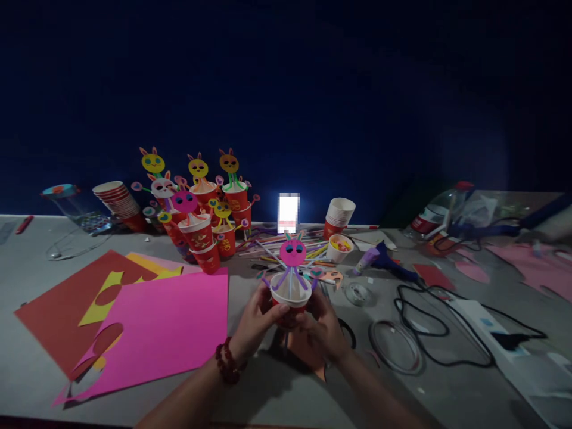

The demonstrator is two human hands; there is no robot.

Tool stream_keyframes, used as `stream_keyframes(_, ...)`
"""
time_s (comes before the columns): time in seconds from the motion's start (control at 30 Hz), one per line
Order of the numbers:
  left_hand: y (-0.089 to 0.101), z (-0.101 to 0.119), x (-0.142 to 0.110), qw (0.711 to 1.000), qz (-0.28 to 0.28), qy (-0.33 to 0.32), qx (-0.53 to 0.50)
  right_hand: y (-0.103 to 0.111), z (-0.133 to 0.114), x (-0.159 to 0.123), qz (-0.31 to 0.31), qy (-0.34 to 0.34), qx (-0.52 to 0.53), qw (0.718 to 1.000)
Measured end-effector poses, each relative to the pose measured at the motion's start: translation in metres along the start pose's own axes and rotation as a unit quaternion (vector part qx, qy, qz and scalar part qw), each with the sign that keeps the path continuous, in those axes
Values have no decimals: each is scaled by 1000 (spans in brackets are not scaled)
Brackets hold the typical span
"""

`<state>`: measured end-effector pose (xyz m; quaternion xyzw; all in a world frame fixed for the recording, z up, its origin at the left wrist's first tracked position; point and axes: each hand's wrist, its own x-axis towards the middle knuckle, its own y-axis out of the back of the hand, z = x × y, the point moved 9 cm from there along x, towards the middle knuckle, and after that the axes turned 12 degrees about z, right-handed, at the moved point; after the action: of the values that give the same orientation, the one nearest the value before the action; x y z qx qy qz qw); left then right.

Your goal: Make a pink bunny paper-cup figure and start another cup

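Between my two hands, just above the table, is a red paper cup (pixel 291 290) with a white rim. A pink paper rabbit face (pixel 293 252) with ears stands up out of the cup on a pale stalk, and purple pipe-cleaner limbs spread over the rim. My left hand (pixel 263 310) is wrapped round the cup's left side, thumb on the front. From the right, my right hand (pixel 322 322) grips the same cup, its fingers partly hidden behind it. An orange paper piece (pixel 306 353) lies below my hands.
Finished rabbit cups (pixel 196 232) stand stacked at the back left, near pink paper sheets (pixel 179 328). Several pipe cleaners (pixel 272 245) lie behind my hands. A glue gun (pixel 393 262), tape rolls (pixel 356 294), a black cable (pixel 397 310) and a bottle (pixel 431 217) are on the right.
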<state>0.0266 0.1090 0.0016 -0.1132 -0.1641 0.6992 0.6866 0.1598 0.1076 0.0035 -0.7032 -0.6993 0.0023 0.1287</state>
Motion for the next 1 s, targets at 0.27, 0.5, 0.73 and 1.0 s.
stream_keyframes(0.27, 2, -7, 1, 999, -6, 7, -34, 23, -20, 8, 79, 71, -23, 994)
stream_keyframes(0.5, 3, 0, 1, 1000, 1, -22, -7, 33, -51, 7, 133, 174, -81, 972)
stream_keyframes(0.73, 2, 23, 0, 993, 0, -101, 68, -14, -139, -21, -46, 444, -406, 798)
stream_keyframes(1.0, 1, 24, -3, 988, -17, -120, 96, -61, -127, -19, -133, 466, -488, 726)
